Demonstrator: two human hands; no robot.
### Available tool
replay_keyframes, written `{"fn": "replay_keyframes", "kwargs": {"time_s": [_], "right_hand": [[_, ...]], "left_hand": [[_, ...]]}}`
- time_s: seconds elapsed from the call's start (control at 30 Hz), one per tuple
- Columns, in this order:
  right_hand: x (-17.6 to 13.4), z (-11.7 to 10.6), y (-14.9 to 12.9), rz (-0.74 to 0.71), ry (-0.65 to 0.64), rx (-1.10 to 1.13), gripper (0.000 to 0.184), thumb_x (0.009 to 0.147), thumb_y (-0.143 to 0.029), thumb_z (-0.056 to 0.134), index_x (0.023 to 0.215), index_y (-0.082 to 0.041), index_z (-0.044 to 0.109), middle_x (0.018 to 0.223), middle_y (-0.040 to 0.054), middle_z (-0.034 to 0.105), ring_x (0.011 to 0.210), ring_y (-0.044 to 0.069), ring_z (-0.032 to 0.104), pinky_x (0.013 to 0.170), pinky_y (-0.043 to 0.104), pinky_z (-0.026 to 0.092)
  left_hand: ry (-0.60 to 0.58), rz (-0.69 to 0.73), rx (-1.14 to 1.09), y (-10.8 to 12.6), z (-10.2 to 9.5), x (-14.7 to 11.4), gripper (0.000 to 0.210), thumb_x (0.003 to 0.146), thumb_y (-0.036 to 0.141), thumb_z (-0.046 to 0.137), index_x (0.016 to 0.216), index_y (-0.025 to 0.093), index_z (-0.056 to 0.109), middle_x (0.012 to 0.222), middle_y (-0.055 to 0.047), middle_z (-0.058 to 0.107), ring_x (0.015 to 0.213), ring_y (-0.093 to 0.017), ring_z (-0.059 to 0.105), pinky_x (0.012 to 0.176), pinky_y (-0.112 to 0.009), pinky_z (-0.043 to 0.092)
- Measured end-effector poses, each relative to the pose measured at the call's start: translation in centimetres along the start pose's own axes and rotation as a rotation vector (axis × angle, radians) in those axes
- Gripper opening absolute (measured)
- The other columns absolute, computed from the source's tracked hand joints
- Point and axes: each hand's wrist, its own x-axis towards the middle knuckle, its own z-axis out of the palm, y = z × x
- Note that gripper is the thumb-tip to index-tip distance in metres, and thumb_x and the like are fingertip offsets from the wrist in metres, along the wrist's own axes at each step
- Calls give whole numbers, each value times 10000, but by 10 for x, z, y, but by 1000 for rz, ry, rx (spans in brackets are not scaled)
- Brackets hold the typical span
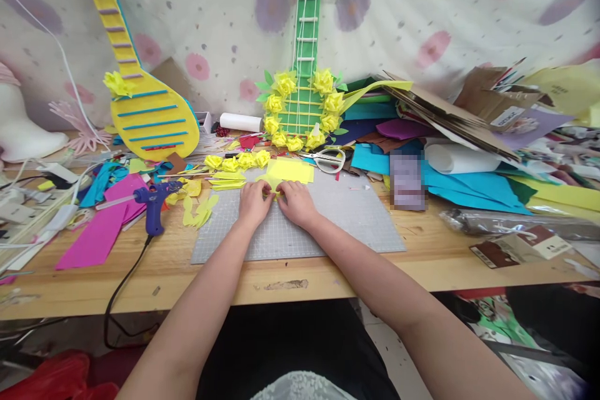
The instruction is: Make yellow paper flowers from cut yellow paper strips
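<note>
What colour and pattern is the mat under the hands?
The mat is grey with a pale grid; best seen in the head view.

I can't make out the shape of the yellow piece (276, 196), since the fingers of the left hand (255, 201) and right hand (296, 202) cover most of it. My upper edge crops 2 paper instruments, the yellow guitar (157, 117) and the green guitar (306, 69). A purple rectangle (407, 181) reaches me only as blurred blocks.
</note>
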Motion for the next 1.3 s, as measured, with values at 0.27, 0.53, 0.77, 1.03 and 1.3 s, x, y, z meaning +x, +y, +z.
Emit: {"fn": "replay_keyframes", "kwargs": {"time_s": [0.27, 0.53, 0.77, 1.03, 1.3], "right_hand": [[0, -1, -2, 4, -12, -43, 147, 809, -228, 469, 933, -186, 538, 962, 59, 590, 895, 200, 470, 769, 324, 335], [-1, 1, -1, -12, -45, -96, 179, 855, -256, 404, 911, -198, 564, 973, 70, 569, 920, 202, 453, 780, 326, 325], [-2, 0, -1, -30, -41, -108, 146, 822, -237, 449, 906, -200, 563, 951, 52, 571, 918, 202, 457, 779, 315, 328], [-3, -1, -2, -10, -73, -122, 155, 811, -213, 446, 922, -200, 553, 974, 65, 559, 934, 201, 444, 782, 322, 323], [-3, -1, -2, -14, -57, -118, 150, 803, -191, 451, 915, -203, 551, 966, 65, 562, 925, 203, 452, 769, 324, 330]], "left_hand": [[-17, 0, 83, 3, 0, -1, 67, 750, 268, 560, 773, 207, 575, 826, -21, 622, 873, -203, 481, 808, -334, 358], [-1, 13, 181, 2, -1, -2, 176, 773, 345, 513, 773, 231, 647, 853, -50, 606, 939, -235, 447, 878, -369, 332], [13, 8, 185, 1, -4, -7, 176, 701, 380, 579, 810, 264, 653, 922, -44, 574, 1024, -241, 425, 1006, -398, 236], [-1, -55, 165, 2, -2, -6, 218, 639, 413, 629, 811, 283, 653, 951, -41, 562, 1069, -253, 422, 1052, -440, 150], [-20, -111, 115, 2, -3, -1, 238, 706, 135, 493, 758, 286, 670, 933, -48, 571, 1029, -241, 443, 989, -441, 244]]}}
